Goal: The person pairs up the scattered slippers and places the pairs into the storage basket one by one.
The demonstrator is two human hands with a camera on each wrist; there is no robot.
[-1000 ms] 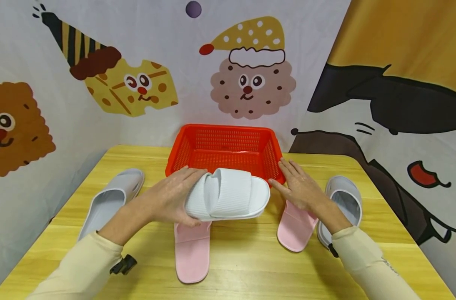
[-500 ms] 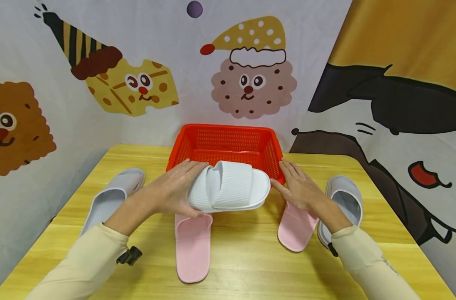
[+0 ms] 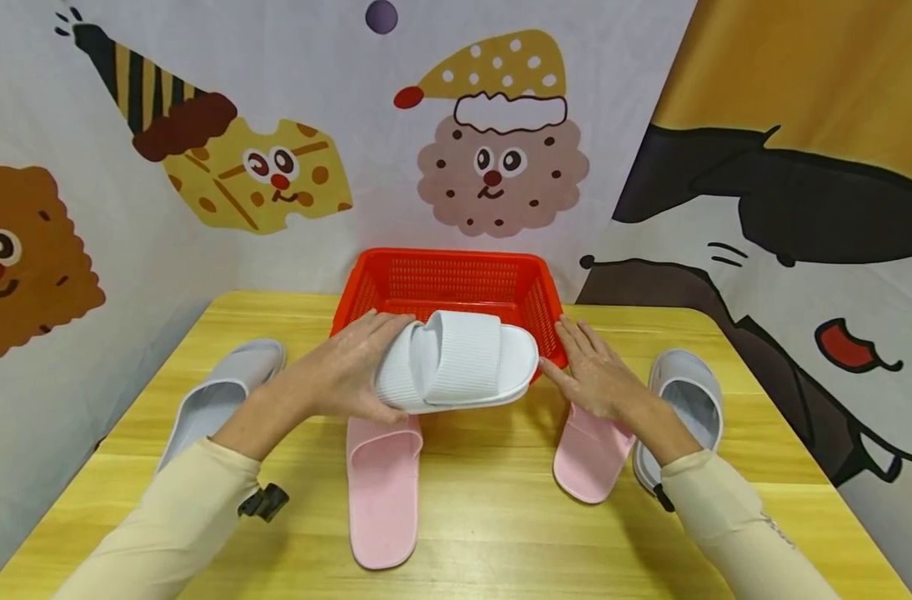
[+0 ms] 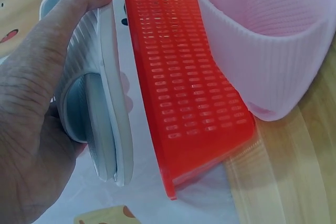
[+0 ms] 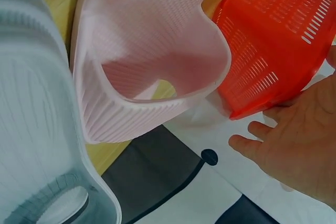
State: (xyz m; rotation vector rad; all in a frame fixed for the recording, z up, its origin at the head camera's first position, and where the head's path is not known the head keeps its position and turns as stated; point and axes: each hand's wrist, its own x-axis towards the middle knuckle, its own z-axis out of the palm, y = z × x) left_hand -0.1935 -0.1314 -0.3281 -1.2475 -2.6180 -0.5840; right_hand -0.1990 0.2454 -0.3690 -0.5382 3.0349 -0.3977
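Five slippers show from where I stand, and several are partly hidden. The white slipper (image 3: 456,362) is lifted sideways over the near rim of the red basket (image 3: 448,279), and it covers that rim and the toe end of the left pink slipper (image 3: 383,479). The left hand (image 3: 343,379) grips its heel end at 9 o'clock, thumb under the sole and fingers curled over the top. In the left wrist view only the sole edge and strap show. The right hand (image 3: 594,375) lies flat with fingers straight, holding nothing, at 3 o'clock of the basket, and it hides the front of the right pink slipper (image 3: 587,454). One grey slipper (image 3: 219,396) sits at 8 o'clock on the yellow table (image 3: 501,533), the other grey slipper (image 3: 689,396) at 4 o'clock, partly behind the right sleeve. Since a second ago the white slipper has risen and moved toward the basket; the right hand has stayed put.
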